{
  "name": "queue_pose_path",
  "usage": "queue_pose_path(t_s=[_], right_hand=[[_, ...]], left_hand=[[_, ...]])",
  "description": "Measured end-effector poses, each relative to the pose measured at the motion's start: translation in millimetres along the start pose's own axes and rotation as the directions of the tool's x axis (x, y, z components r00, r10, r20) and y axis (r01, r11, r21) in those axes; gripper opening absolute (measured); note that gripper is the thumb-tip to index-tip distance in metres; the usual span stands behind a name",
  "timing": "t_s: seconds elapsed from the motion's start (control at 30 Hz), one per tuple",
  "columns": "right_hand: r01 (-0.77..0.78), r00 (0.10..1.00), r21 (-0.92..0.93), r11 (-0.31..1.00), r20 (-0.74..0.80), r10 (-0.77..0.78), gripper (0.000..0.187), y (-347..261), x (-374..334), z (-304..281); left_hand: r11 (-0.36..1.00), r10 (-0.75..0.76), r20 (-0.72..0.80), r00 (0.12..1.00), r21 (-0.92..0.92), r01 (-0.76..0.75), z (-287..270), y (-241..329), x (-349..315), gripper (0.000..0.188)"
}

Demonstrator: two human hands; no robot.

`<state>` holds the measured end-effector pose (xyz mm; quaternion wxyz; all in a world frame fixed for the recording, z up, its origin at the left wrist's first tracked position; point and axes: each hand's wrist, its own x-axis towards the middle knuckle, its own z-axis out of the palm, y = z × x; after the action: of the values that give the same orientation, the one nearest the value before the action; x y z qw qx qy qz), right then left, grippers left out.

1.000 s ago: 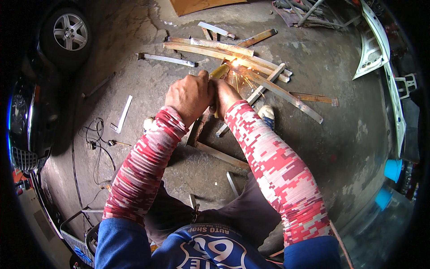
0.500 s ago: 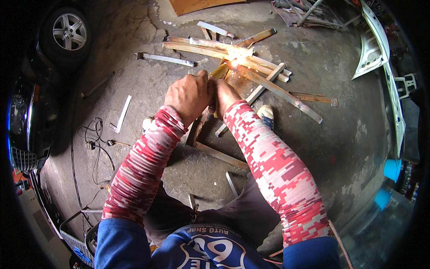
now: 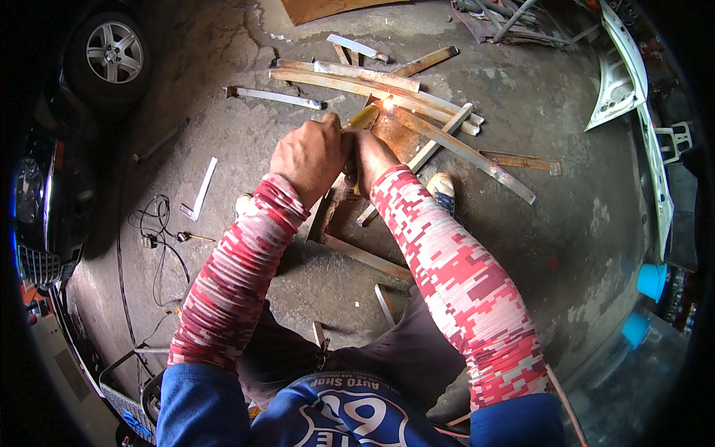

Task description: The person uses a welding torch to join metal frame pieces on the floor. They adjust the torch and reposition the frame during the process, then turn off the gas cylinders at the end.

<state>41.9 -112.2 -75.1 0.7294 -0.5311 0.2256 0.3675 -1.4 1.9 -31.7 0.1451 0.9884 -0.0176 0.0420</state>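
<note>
My left hand and my right hand are closed side by side around a yellow torch-like tool. Its body shows ahead of my fingers and a little below them. A small bright orange glow burns just beyond its end, at the tip of a rusty metal bar. Behind the glow lie long, rust-stained bars, stacked loosely across each other. A rusty metal piece lies under the work, partly hidden by my right hand. My fingers hide most of the tool's grip.
A grey bar crosses beneath the pile. Loose metal strips and a black cable lie on the concrete floor. My shoe is close to the bars. A car wheel stands at left, a white panel at right.
The large spray of bright sparks over the bars has shrunk to a small glow. My hands and the tool have hardly moved.
</note>
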Motion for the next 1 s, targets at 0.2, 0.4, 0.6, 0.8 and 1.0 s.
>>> queue_pose_path(t_s=[0.2, 0.4, 0.6, 0.8, 1.0], right_hand=[[-0.004, 0.999, -0.031, 1.0, 0.047, 0.005, 0.028, 1.7, 5.1, -4.3], [-0.02, 0.998, -0.049, 0.999, 0.057, 0.023, 0.027, 2.9, 11.2, -5.3], [-0.008, 1.0, -0.028, 1.0, 0.027, 0.009, 0.029, -0.2, 3.4, -3.5], [0.035, 0.999, -0.006, 0.999, 0.021, -0.035, 0.029, 0.7, 2.4, -3.1], [0.015, 0.999, -0.02, 1.0, 0.036, -0.014, 0.029, 0.2, 1.8, -3.2]], left_hand=[[1.0, 0.003, -0.013, 1.0, -0.004, -0.003, 1.5, -1.8, 0.5, 0.032], [1.0, -0.023, 0.011, 1.0, -0.011, 0.023, 0.9, -0.4, 0.7, 0.031], [1.0, -0.011, -0.004, 1.0, -0.017, 0.011, 1.7, -0.2, 0.4, 0.031], [1.0, -0.006, -0.026, 1.0, -0.021, 0.006, 1.7, -0.8, 0.0, 0.03], [1.0, -0.011, -0.025, 1.0, -0.011, 0.011, 1.2, -1.0, -0.4, 0.03]])
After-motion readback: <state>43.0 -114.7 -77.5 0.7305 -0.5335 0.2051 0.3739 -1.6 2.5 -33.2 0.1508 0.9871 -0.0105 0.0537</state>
